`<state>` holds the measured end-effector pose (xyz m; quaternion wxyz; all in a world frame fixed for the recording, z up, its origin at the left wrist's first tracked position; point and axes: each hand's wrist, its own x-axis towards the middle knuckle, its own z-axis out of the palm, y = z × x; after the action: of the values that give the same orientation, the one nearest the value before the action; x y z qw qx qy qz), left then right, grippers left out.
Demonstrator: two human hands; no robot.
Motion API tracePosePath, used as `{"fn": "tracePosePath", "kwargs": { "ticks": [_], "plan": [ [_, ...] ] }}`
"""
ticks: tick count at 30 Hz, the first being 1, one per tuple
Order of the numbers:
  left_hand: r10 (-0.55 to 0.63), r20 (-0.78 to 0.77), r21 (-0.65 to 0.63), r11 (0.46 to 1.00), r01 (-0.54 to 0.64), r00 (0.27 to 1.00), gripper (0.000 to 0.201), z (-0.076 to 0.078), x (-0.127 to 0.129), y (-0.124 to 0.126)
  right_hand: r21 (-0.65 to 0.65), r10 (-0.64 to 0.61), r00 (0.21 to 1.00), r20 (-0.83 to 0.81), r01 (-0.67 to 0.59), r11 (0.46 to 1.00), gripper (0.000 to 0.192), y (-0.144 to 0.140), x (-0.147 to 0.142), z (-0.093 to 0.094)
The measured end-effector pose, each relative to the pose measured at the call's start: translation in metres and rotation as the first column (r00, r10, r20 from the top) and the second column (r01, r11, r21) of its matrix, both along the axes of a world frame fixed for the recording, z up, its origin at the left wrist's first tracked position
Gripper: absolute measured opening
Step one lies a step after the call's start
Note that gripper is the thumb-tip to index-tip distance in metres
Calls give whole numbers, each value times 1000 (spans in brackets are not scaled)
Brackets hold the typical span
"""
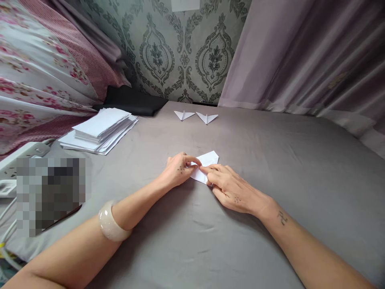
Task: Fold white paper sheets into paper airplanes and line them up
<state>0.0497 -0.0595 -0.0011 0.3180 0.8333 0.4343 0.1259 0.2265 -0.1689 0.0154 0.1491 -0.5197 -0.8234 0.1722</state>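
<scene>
A partly folded white paper (208, 159) lies on the grey sheet (270, 168) in the middle. My left hand (179, 170) pinches its left edge with thumb and fingers. From the right, my right hand (231, 188) presses its fingertips down on the paper's near part. Both hands cover much of the sheet of paper. A pale bangle (110, 222) sits on my left forearm.
A stack of white paper sheets (99, 129) lies at the left. Two folded paper planes (184, 115) (207, 117) rest at the far edge by the patterned wall. A black cushion (132, 102), floral bedding (36, 80), a power strip (22, 154) and curtains (300, 56) surround the surface.
</scene>
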Motion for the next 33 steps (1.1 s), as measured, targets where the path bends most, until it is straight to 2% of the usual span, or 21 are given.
{"fn": "tracePosePath", "kwargs": {
  "ticks": [5,9,11,12,14,16,18,20,23,27,33],
  "plan": [
    [28,24,33,999,-29,999,23,-4,0,0,-17,-44,999,-17,44,999,24,0,-1,-1],
    [6,58,51,999,-9,998,28,-4,-4,3,5,-37,999,-26,37,999,24,-1,0,-3],
    [2,53,157,988,-11,999,30,0,-10,-3,14,-39,999,-28,40,999,24,-1,0,-4],
    [-15,37,251,968,5,999,30,2,-14,-10,17,-40,999,-26,41,999,23,-1,0,-4],
    [-113,-36,464,878,117,993,30,6,-22,-29,25,-42,999,-21,42,999,25,-1,0,-5],
    [-261,-161,523,795,306,952,34,8,-28,-52,46,-29,1000,-7,30,998,27,-1,-1,-6],
    [-310,-231,540,747,387,922,44,6,-31,-70,79,-9,1000,9,9,997,29,0,0,-8],
    [-316,-277,521,744,418,907,57,0,-31,-81,103,8,1000,18,-10,995,30,2,1,-12],
    [-336,-308,457,768,448,890,67,-6,-29,-83,109,15,1000,14,-17,994,32,3,2,-16],
    [-347,-309,395,801,451,886,70,-8,-27,-81,113,12,1000,22,-15,994,37,4,2,-18],
    [-338,-313,363,821,441,887,71,-7,-27,-83,106,12,1000,27,-14,994,41,2,3,-17]
  ]
}}
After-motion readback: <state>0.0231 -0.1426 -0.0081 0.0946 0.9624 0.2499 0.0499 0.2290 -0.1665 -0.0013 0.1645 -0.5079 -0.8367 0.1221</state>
